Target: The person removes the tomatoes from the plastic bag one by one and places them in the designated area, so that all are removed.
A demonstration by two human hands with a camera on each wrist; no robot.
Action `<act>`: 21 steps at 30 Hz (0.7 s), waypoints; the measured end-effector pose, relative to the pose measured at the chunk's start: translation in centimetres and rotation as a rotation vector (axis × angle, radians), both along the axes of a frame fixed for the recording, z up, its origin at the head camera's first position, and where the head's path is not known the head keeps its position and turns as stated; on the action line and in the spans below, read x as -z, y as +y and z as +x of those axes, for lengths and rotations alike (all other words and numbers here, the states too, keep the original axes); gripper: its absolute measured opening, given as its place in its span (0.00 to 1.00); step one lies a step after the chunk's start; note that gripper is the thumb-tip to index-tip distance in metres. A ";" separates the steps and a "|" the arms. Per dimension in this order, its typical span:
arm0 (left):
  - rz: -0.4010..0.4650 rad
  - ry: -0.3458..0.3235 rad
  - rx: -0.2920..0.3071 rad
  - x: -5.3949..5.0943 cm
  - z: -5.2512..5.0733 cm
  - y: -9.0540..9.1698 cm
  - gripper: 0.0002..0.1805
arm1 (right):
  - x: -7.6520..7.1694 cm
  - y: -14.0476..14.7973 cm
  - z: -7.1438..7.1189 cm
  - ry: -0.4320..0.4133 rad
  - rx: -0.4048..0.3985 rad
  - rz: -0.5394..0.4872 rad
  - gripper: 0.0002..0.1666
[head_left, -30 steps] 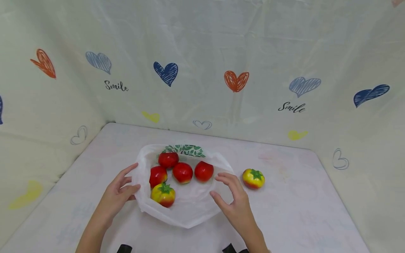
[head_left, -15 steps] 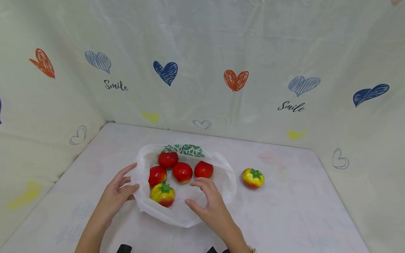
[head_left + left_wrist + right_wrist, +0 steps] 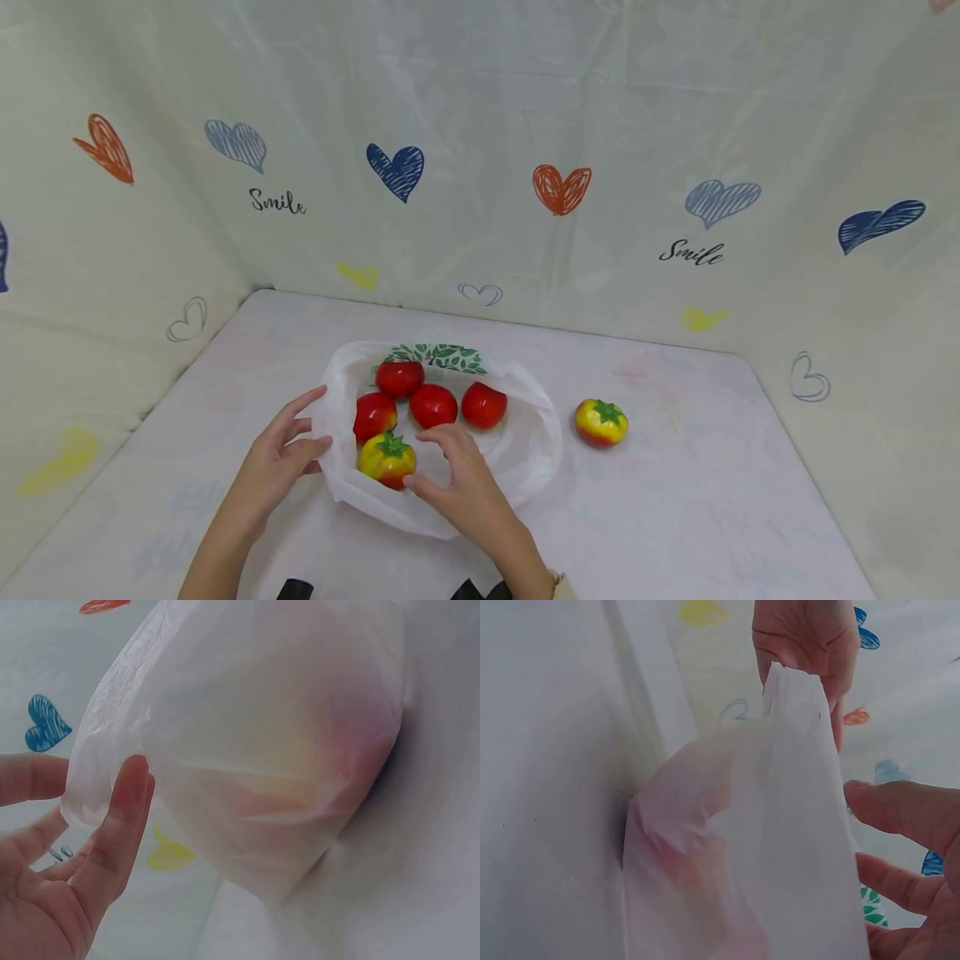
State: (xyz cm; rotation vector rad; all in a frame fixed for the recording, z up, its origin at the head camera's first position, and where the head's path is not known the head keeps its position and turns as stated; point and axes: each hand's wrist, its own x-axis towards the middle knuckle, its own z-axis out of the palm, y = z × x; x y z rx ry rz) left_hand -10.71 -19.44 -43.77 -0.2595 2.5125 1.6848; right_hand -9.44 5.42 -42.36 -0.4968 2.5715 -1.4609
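At the left rim of a white plastic bag (image 3: pixel 536 467), my left hand (image 3: pixel 273 467) holds the edge between thumb and fingers; the left wrist view shows the same hand (image 3: pixel 75 862) at a fold of the bag (image 3: pixel 247 735). Inside the bag lie several red fruits (image 3: pixel 432 407) and a yellow-red fruit (image 3: pixel 386 461) with a green top. My right hand (image 3: pixel 468 492) is over the bag's front part, fingers curved and apart, thumb tip at the yellow-red fruit; contact cannot be told. In the right wrist view that hand (image 3: pixel 922 862) is beside the bag wall (image 3: pixel 802 825).
Another yellow-red fruit (image 3: pixel 600 423) lies on the white-covered table (image 3: pixel 712 500), right of the bag. Behind the table hangs a pale curtain (image 3: pixel 480 100) printed with hearts. Dark objects (image 3: pixel 296 589) show at the bottom edge of the head view.
My right hand has moved left from the bag's right side to beside the yellow-red fruit inside. The left hand, the bag and the fruits have hardly moved.
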 end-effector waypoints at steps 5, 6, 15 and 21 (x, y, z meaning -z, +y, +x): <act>-0.009 0.011 -0.005 0.9 -0.3 -0.4 0.36 | 0.3 -0.9 -0.4 -0.043 0.003 0.007 0.28; -0.007 0.008 0.005 0.9 -0.3 -0.4 0.36 | 0.3 -1.1 -0.5 -0.054 0.005 0.012 0.28; -0.014 -0.013 0.009 -2.9 0.9 1.0 0.35 | 0.7 -2.3 -1.2 -0.109 0.018 0.070 0.30; -0.023 -0.039 0.026 -4.3 1.4 1.4 0.35 | 1.2 -2.8 -1.7 -0.124 0.016 0.101 0.32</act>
